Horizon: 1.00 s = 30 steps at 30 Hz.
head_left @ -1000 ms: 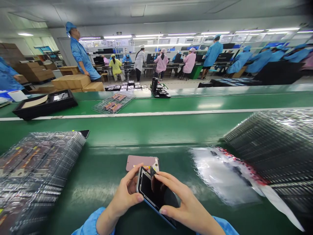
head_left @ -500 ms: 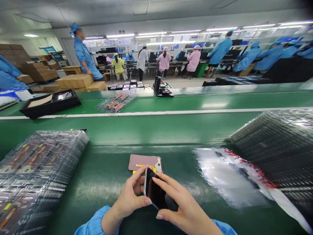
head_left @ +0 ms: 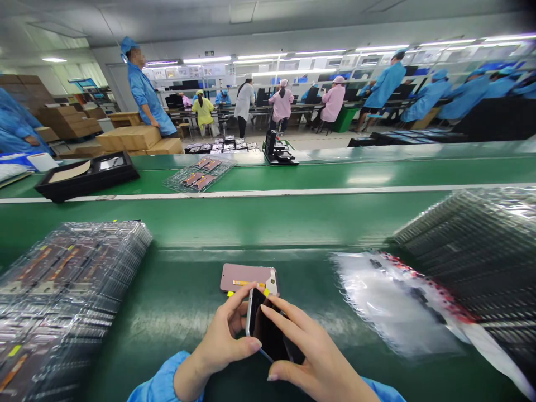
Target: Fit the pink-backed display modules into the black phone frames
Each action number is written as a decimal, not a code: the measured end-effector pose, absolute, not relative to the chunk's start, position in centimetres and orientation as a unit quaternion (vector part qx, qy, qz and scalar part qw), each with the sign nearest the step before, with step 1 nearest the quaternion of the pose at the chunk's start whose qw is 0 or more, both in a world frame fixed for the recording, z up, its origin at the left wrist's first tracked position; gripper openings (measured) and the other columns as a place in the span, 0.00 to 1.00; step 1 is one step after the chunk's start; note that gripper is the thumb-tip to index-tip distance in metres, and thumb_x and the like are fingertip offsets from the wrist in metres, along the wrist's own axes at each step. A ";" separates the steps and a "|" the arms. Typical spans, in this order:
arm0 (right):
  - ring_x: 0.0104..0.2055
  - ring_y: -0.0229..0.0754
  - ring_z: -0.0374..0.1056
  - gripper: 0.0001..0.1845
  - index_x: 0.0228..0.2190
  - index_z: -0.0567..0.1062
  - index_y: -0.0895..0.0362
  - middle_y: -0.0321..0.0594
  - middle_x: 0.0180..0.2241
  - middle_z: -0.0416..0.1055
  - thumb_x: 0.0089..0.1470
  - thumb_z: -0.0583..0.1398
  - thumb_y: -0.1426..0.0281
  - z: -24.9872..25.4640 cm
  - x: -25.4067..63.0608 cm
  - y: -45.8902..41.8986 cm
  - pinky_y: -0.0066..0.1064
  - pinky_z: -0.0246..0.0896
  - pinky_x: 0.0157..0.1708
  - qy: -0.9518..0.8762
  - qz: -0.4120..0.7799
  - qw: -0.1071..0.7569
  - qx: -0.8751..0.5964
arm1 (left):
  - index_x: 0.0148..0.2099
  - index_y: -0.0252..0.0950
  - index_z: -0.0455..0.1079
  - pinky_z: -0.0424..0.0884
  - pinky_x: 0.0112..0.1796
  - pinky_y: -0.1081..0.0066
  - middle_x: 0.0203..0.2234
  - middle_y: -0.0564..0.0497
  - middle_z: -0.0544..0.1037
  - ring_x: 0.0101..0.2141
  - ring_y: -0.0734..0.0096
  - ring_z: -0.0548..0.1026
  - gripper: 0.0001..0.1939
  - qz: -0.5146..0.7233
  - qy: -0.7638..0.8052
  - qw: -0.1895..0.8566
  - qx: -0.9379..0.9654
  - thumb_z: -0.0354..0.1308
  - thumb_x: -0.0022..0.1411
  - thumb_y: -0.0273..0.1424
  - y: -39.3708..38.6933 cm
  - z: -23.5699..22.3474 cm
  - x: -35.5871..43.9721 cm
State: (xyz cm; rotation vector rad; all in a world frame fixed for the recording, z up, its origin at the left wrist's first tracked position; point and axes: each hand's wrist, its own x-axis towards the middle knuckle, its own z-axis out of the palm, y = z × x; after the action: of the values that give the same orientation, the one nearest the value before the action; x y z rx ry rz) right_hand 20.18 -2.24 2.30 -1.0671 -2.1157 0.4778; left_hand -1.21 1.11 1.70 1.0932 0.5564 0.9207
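Note:
A smartphone point(head_left: 268, 333) with a dark, glossy face and a pale metal edge is held tilted between my two hands. My left hand point(head_left: 226, 332) grips its left edge, thumb at the lower corner and fingers behind the top. The fingers of my right hand point(head_left: 307, 349) lie across the dark face, with the thumb near the bottom edge. Just beyond the phone, a phone screen panel point(head_left: 248, 274) lies back side up on the green surface, showing an orange ribbon cable and yellow tabs. My fingertips hide part of its lower edge.
Stacked clear trays with screen panels point(head_left: 75, 273) stand at left; more stacked trays point(head_left: 481, 240) rise at right beside a pile of clear plastic bags point(head_left: 389, 301). Across the green bench point(head_left: 293, 218) are a tray of panels point(head_left: 201, 174), a black box point(head_left: 87, 176) and a black fixture point(head_left: 277, 149). Co-workers are behind.
My hands and the phone stay almost in place, the phone shifting only slightly. In the background, a standing co-worker at the right has moved a little to the right.

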 end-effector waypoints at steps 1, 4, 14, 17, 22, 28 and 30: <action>0.60 0.59 0.65 0.41 0.63 0.63 0.51 0.53 0.61 0.64 0.52 0.67 0.52 2.3 20.2 -2.3 0.46 0.69 0.54 -0.821 0.177 0.357 -0.410 | 0.67 0.41 0.58 0.69 0.53 0.56 0.50 0.38 0.77 0.43 0.55 0.78 0.47 0.417 0.254 0.717 0.498 0.72 0.49 0.44 1.1 1.7 -1.2; 0.60 0.58 0.65 0.41 0.64 0.61 0.51 0.52 0.61 0.64 0.54 0.65 0.51 2.5 20.1 -2.3 0.45 0.70 0.53 -0.826 0.160 0.362 -0.402 | 0.67 0.42 0.58 0.67 0.54 0.55 0.50 0.39 0.77 0.44 0.55 0.78 0.46 0.417 0.258 0.709 0.507 0.71 0.49 0.44 1.0 1.7 -1.2; 0.60 0.57 0.65 0.41 0.65 0.58 0.52 0.54 0.62 0.63 0.57 0.62 0.51 3.0 19.8 -2.5 0.45 0.69 0.54 -0.836 0.130 0.365 -0.389 | 0.66 0.46 0.61 0.70 0.53 0.60 0.58 0.40 0.71 0.52 0.51 0.74 0.44 0.416 0.249 0.709 0.513 0.72 0.49 0.42 0.7 2.2 -1.2; 0.60 0.56 0.64 0.41 0.65 0.58 0.52 0.54 0.62 0.62 0.57 0.62 0.51 3.0 19.9 -2.6 0.45 0.68 0.54 -0.837 0.131 0.364 -0.386 | 0.66 0.48 0.61 0.69 0.54 0.60 0.62 0.42 0.67 0.60 0.47 0.67 0.43 0.418 0.241 0.707 0.518 0.72 0.49 0.41 0.7 2.3 -1.3; 0.60 0.57 0.63 0.41 0.65 0.57 0.51 0.53 0.62 0.62 0.56 0.63 0.52 3.0 19.9 -2.6 0.46 0.67 0.55 -0.836 0.142 0.369 -0.380 | 0.66 0.48 0.61 0.64 0.59 0.57 0.63 0.42 0.66 0.63 0.46 0.62 0.43 0.413 0.237 0.705 0.526 0.73 0.49 0.40 0.8 2.3 -1.4; 0.61 0.55 0.62 0.40 0.65 0.58 0.52 0.53 0.62 0.62 0.57 0.63 0.54 3.6 19.9 -2.6 0.44 0.66 0.56 -0.835 0.150 0.366 -0.383 | 0.67 0.47 0.59 0.57 0.62 0.53 0.64 0.42 0.64 0.64 0.46 0.60 0.45 0.409 0.240 0.703 0.531 0.73 0.49 0.40 0.9 2.1 -1.6; 0.61 0.55 0.62 0.40 0.64 0.58 0.53 0.53 0.62 0.62 0.57 0.63 0.54 3.7 19.9 -2.7 0.44 0.66 0.56 -0.836 0.148 0.366 -0.380 | 0.67 0.47 0.59 0.58 0.62 0.54 0.64 0.42 0.65 0.64 0.46 0.60 0.46 0.403 0.243 0.703 0.534 0.73 0.48 0.40 0.9 2.2 -1.6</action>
State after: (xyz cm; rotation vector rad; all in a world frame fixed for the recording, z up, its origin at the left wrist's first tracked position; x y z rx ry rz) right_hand 19.92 -2.67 3.74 -0.9769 -2.1497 0.3792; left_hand -1.62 0.86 2.15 1.1871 0.5410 0.8956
